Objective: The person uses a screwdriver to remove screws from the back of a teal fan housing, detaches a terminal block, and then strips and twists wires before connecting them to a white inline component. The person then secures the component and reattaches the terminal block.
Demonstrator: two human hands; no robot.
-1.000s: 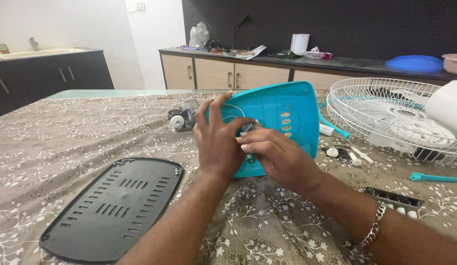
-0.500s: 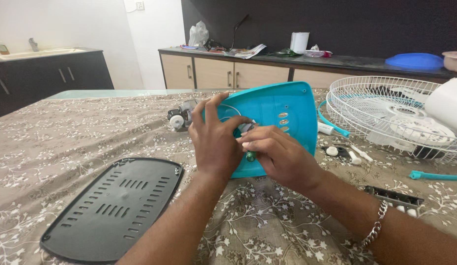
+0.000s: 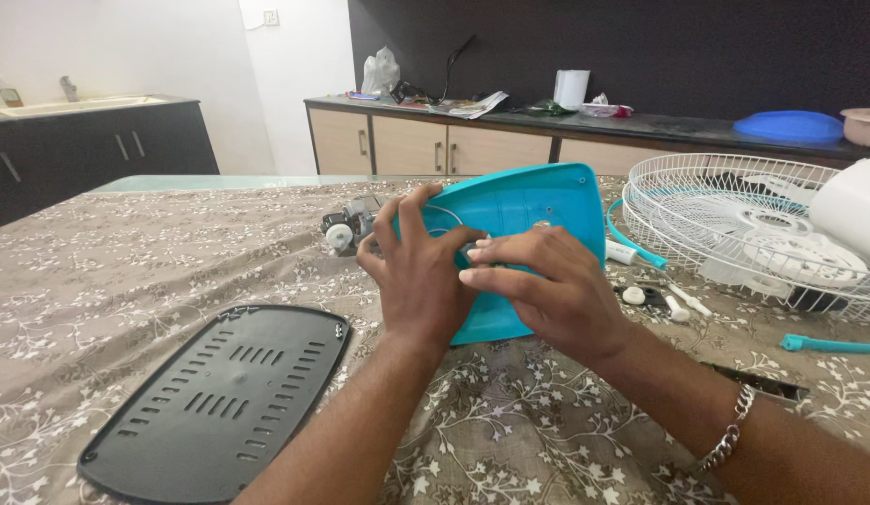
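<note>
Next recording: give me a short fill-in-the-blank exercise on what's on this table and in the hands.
1. Both hands, left hand and right hand, hold a ____-coloured plastic shell.
2. The black vented plate lies to the ____ of the hands.
3. The white wire fan guard lies on the ____ side of the table.
4. A metal ____ circles the right wrist.

Missing words: turquoise; left; right; bracelet

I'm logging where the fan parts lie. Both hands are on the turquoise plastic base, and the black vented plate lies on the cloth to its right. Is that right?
Not quite. The black vented plate lies to the left of the turquoise plastic base, not the right, as the head view shows. The left hand and right hand are both on the base.
</note>
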